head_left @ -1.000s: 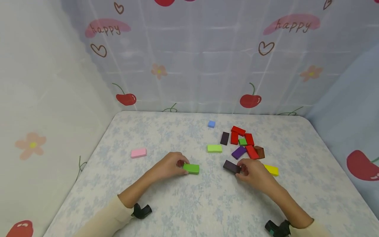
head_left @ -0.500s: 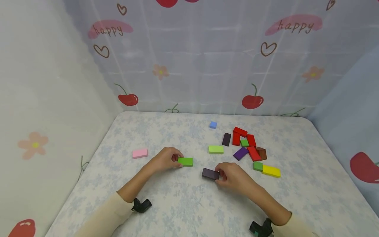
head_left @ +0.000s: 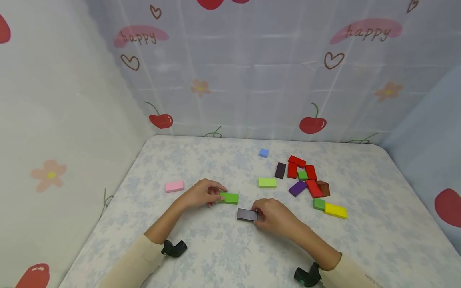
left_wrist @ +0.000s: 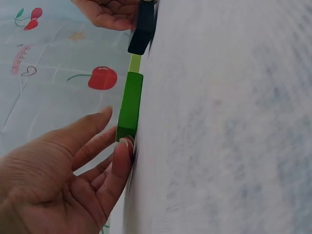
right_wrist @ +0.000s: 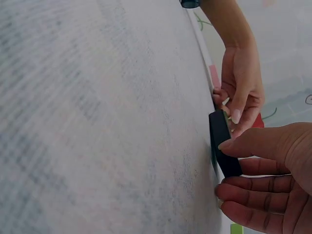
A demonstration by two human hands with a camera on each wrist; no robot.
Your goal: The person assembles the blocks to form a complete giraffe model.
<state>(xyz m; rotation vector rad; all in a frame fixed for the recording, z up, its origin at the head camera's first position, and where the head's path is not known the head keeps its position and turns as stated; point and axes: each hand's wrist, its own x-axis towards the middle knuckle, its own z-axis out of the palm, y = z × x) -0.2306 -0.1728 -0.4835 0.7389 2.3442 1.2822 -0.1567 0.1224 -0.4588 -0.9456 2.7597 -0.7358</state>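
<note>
Surface (head_left: 219,256) is pale with a blue floral print. Left hand (head_left: 203,193) is loose, a fingertip touching one end of a bright green rectangular block (head_left: 229,198), the end toward the left edge; another digit is clearly off it. Green block is around mid-surface. Right hand (head_left: 275,215) holds a black rectangular block (head_left: 246,215), thumb and fingers pinching the end toward the right edge. Black block is near the green one, not touching, farther from the far edge. Can't tell if it's flat on the surface.

Others: pale pink rectangular block (head_left: 174,186) toward left edge. Lime-green rectangular block (head_left: 267,183) behind and right of the green one. Small light-blue block (head_left: 264,153) near far edge. Dark rectangular block (head_left: 280,171), four red rectangular blocks (head_left: 314,189), small green block (head_left: 302,175), purple rectangular block (head_left: 297,188), brown block (head_left: 324,189) grouped toward far right corner. Short green block (head_left: 318,204) touches yellow rectangular block (head_left: 335,210), toward right edge.
</note>
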